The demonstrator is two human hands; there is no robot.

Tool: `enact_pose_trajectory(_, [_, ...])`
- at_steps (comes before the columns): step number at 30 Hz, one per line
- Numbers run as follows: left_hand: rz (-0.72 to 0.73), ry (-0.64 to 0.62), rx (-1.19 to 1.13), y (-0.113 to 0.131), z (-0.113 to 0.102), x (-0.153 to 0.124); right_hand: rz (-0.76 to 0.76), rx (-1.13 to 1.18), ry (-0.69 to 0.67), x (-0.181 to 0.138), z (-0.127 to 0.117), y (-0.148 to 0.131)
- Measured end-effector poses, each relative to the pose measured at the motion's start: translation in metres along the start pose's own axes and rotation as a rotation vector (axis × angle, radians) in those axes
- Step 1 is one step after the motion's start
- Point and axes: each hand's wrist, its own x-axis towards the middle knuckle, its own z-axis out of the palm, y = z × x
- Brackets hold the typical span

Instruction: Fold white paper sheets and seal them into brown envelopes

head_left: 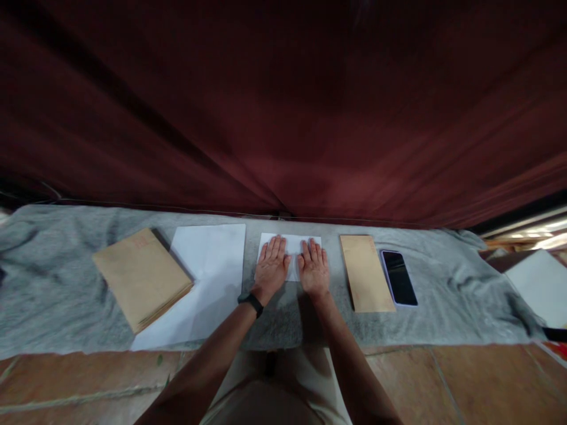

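Observation:
Both palms lie flat on a small white sheet of paper (293, 260), which looks folded, in the middle of the grey cloth. My left hand (271, 268) covers its left part, with the fingers stretched out and pointing away from me. On the right part rests my right hand (314, 268), its fingers straight and slightly apart. A strip of the paper shows between the two thumbs; the rest is hidden under the hands. A dark band sits on my left wrist.
Large white paper (212, 254) lies to the left, partly under a stack of brown envelopes (144, 274). Narrower brown envelopes (367, 273) and a phone (400, 277) lie to the right. Grey cloth (452, 289) covers the surface. A dark red curtain (283, 118) hangs behind.

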Motion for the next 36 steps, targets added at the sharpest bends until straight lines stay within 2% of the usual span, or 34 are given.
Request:
enact_pose_trajectory(8, [-0.083,0.085,0.015,-0.020,-0.003,-0.015,0.006,0.004,-0.012,0.000,0.000,0.000])
enact_pose_trajectory(12, [-0.075,0.100,0.003,-0.021,-0.005,-0.017,0.012,0.022,-0.068,0.019,-0.008,0.000])
enact_pose_trajectory(15, [-0.070,0.104,-0.002,-0.020,-0.007,-0.016,-0.002,0.037,-0.164,0.046,-0.021,-0.001])
enact_pose_trajectory(20, [-0.056,0.111,-0.014,-0.020,-0.008,-0.017,0.043,-0.019,-0.428,0.092,-0.041,0.000])
enact_pose_trajectory(27, [-0.025,0.130,-0.112,-0.026,-0.007,-0.019,0.034,0.062,-0.608,0.131,-0.052,0.010])
enact_pose_trajectory(32, [-0.030,0.189,-0.313,-0.030,-0.016,-0.024,0.012,0.240,-0.623,0.121,-0.078,0.027])
enact_pose_trajectory(36, [-0.090,0.263,-0.495,-0.031,-0.038,-0.036,0.073,0.388,-0.580,0.070,-0.097,0.044])
